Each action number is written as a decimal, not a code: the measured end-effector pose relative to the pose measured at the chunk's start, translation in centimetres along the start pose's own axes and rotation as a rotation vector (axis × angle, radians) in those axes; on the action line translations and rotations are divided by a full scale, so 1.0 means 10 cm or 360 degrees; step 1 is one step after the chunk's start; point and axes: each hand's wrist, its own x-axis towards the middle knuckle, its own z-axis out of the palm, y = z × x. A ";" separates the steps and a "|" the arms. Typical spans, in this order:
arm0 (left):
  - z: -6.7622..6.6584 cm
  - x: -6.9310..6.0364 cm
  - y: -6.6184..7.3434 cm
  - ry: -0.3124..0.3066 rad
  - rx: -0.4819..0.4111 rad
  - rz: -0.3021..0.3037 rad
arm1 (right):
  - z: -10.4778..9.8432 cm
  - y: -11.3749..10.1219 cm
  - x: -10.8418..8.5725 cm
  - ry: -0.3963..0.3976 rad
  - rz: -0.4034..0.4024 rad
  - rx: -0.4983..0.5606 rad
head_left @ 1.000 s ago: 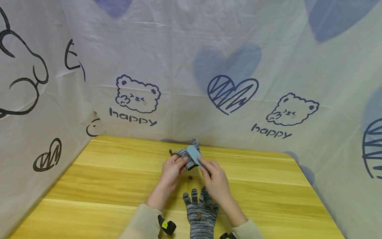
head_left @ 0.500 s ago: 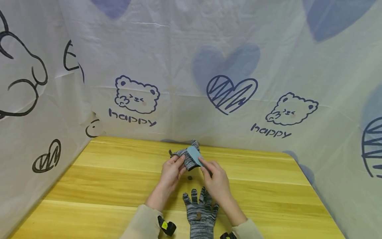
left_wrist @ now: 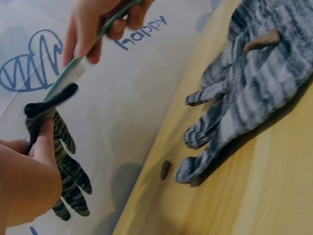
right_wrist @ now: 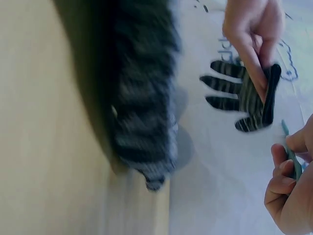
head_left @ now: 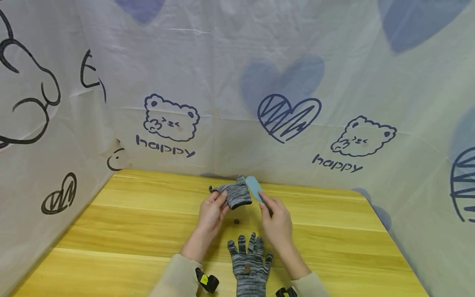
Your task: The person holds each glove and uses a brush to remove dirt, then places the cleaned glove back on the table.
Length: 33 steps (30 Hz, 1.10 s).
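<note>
My left hand [head_left: 212, 212] pinches a small black-and-grey striped knit glove [head_left: 237, 195] near its dark cuff, above the far part of the table. In the left wrist view the fingers of this glove [left_wrist: 73, 178] hang down. My right hand [head_left: 276, 220] grips a light blue brush [head_left: 254, 187] by its handle, its head just right of the glove and apart from it in the head view. Pale bristles show faintly in the left wrist view. A second, larger striped glove [head_left: 250, 272] lies nearer, fingers spread, with a brown curved piece [head_left: 246, 269] on it.
A small dark brown lump [head_left: 236, 221] lies on the yellow wooden table [head_left: 148, 231], beyond the larger glove's fingertips. A white printed sheet [head_left: 222, 82] hangs behind the table, with more at both sides.
My right hand has drawn the brush off the held glove, to the right. The glove's striped side and cuff now show uncovered, its cuff turned slightly. The larger glove has stayed put.
</note>
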 end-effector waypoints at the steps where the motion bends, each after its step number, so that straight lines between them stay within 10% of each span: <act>1: 0.00 0.00 0.01 0.0013 -0.0001 0.0004 | -0.01 0.01 0.01 0.0014 0.0022 0.0016; 15: 0.01 0.00 0.05 -0.0001 0.0122 -0.0029 | -0.04 -0.15 0.00 -0.0174 -0.0105 0.0263; 33: 0.03 -0.02 0.02 -0.0039 0.0134 -0.0062 | 0.05 -0.09 -0.04 -0.0202 -0.0080 0.0078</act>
